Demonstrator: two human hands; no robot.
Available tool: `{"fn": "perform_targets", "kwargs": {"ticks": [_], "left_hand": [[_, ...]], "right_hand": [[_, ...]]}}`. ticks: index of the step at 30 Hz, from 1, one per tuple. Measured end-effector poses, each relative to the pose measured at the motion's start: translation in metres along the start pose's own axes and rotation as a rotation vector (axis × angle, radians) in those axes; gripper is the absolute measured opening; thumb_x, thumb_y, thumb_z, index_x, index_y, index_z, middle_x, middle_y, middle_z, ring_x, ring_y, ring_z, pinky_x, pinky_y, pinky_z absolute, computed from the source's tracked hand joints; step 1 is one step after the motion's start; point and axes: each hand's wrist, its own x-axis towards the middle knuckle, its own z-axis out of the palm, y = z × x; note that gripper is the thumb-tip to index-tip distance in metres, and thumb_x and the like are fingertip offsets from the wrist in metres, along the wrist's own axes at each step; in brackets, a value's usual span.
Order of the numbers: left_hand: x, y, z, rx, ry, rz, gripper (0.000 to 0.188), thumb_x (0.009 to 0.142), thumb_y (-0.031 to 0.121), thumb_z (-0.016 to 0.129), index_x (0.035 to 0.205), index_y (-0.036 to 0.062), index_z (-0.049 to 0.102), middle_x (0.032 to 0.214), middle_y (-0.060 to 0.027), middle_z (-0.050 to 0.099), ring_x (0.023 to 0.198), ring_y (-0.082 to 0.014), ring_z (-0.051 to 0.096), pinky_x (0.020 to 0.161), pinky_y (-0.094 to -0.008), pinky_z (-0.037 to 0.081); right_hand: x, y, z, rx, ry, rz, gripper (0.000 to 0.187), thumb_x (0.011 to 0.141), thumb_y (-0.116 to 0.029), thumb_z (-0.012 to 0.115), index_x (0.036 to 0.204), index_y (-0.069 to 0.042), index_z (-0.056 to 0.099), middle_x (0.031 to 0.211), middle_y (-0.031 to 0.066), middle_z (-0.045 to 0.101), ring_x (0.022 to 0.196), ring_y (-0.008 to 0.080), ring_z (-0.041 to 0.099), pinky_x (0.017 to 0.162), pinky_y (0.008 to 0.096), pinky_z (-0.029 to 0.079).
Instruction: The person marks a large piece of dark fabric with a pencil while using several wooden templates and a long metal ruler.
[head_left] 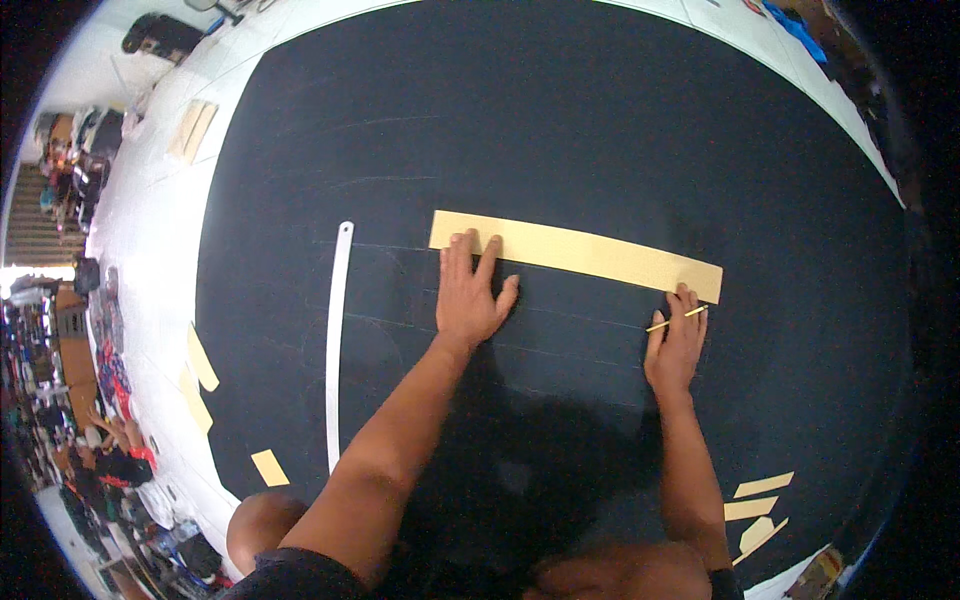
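Note:
A long tan card strip [590, 250] lies slantwise on a wide black cloth [560, 110], its right end nearer to me. My left hand [470, 300] is open, with its fingertips flat on the left end of the strip and the thumb spread out to the right. At the strip's other end, my right hand [680, 345] touches the lower edge with its fingertips. A slim yellow pencil [659, 325] sits crosswise between the fingers of that hand. Faint pale lines run over the cloth around and below the strip.
A white ruler [338, 340] lies lengthwise left of my left arm. Small card pieces rest at lower left [269, 467] and lower right [764, 485]. More card pieces [194, 130] lie on the white surface beyond the cloth. Another person [125, 460] is at the far left among clutter.

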Motion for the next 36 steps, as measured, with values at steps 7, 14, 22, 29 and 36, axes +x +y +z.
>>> {"fn": "perform_targets", "kwargs": {"ticks": [7,14,22,29,36], "left_hand": [[-0.002,0.002,-0.001,-0.083,0.027,-0.018,0.065,0.089,0.034,0.074,0.146,0.0086,0.052,0.152,-0.0275,0.041,0.144,-0.0501,0.036,0.121,-0.0598,0.027],[-0.002,0.0,0.001,-0.116,0.056,-0.005,0.065,0.088,0.033,0.075,0.143,0.0062,0.054,0.149,-0.029,0.041,0.14,-0.0535,0.039,0.119,-0.0606,0.031],[-0.003,-0.001,0.002,-0.141,0.075,-0.003,0.065,0.088,0.035,0.074,0.143,0.0048,0.054,0.148,-0.0316,0.04,0.14,-0.0541,0.039,0.118,-0.0617,0.031],[-0.004,-0.003,0.001,-0.139,0.069,-0.004,0.064,0.088,0.035,0.073,0.142,0.0045,0.055,0.148,-0.0318,0.04,0.14,-0.0543,0.038,0.118,-0.0616,0.031],[0.001,0.002,0.004,-0.096,0.027,-0.024,0.067,0.087,0.035,0.075,0.143,0.0048,0.055,0.151,-0.0308,0.039,0.142,-0.0521,0.036,0.119,-0.0596,0.03]], "right_hand": [[0.0,0.009,0.006,-0.034,-0.003,-0.018,0.039,0.101,-0.018,0.058,0.137,-0.003,0.057,0.155,0.018,0.049,0.147,0.0371,0.04,0.124,0.055,0.023],[0.001,0.01,0.009,-0.053,-0.01,-0.028,0.038,0.102,-0.016,0.056,0.138,-0.004,0.057,0.155,0.0167,0.049,0.148,0.037,0.039,0.124,0.0553,0.023],[0.0,0.011,0.008,-0.054,-0.02,-0.024,0.036,0.103,-0.015,0.055,0.137,-0.004,0.057,0.156,0.0164,0.048,0.147,0.0376,0.04,0.124,0.0558,0.023],[-0.002,0.009,0.009,-0.063,-0.035,-0.014,0.037,0.103,-0.015,0.054,0.137,-0.003,0.056,0.156,0.0172,0.048,0.147,0.0378,0.04,0.124,0.056,0.023],[0.001,0.011,0.001,-0.012,-0.014,-0.023,0.039,0.097,-0.014,0.061,0.134,-0.002,0.059,0.151,0.0197,0.052,0.144,0.0393,0.043,0.122,0.0544,0.026]]}}
